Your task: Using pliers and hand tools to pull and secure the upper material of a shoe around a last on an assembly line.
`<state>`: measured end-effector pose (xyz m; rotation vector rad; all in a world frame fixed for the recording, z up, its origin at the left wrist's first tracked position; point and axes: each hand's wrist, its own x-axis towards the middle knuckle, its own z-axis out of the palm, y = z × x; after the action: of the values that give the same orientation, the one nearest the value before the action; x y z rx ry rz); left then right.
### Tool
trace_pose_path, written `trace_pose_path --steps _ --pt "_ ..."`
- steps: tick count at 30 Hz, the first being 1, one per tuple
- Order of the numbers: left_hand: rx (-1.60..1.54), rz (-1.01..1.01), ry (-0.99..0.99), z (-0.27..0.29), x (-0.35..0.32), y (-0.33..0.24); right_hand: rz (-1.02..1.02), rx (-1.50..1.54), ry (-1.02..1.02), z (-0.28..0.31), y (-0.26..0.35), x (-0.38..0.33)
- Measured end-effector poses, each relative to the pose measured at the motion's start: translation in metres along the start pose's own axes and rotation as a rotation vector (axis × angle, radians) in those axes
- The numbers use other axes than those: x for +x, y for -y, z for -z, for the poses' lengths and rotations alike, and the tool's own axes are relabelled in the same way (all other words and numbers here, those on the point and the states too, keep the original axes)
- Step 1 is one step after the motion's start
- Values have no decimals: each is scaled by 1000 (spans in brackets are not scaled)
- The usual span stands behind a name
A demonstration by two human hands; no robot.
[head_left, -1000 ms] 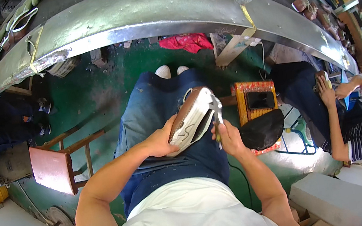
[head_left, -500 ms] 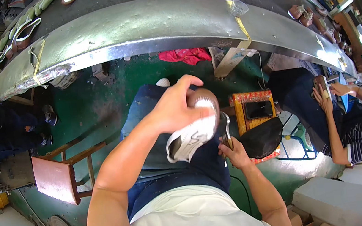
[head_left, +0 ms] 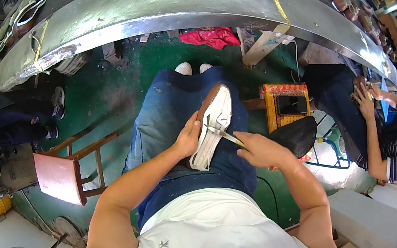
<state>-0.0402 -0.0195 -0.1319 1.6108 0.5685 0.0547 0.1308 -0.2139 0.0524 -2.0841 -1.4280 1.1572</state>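
Note:
A shoe [head_left: 216,114] with brown sides and a whitish underside lies over my lap, its underside facing up and its toe pointing away. My left hand [head_left: 190,135] grips its left edge, fingers partly hidden beneath. From the right, my right hand [head_left: 259,150] is closed around the handles of metal pincers [head_left: 225,134]. The pincers' head reaches the shoe's left edge near its middle, close to my left fingertips. Whether the jaws bite the material is too small to tell.
A metal-edged workbench [head_left: 141,5] curves across the front, with several shoes on it. To my right stand a yellow stool [head_left: 271,113] bearing a phone [head_left: 291,105], and a seated co-worker [head_left: 389,148] handling a shoe. A wooden chair [head_left: 59,176] stands left. Red cloth [head_left: 210,37] lies under the bench.
The shoe has turned from toe-down over my left hand to underside up, lowered to my lap. My left hand has moved to its side, and the pincers have come onto its edge.

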Motion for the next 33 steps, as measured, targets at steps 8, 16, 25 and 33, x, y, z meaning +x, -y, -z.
trace_pose_path --steps 8,16,25,33 --pt "122 -23 -30 1 -18 -6 -102 -414 420 52 37 48" --pt "-326 72 239 29 -1 -41 59 -152 -88 -29 -50 37" --pt "-50 24 182 22 10 -41 34 -38 -117 -12 -43 15" --pt "163 56 30 10 5 -41 -116 -25 -117 1 -29 28"
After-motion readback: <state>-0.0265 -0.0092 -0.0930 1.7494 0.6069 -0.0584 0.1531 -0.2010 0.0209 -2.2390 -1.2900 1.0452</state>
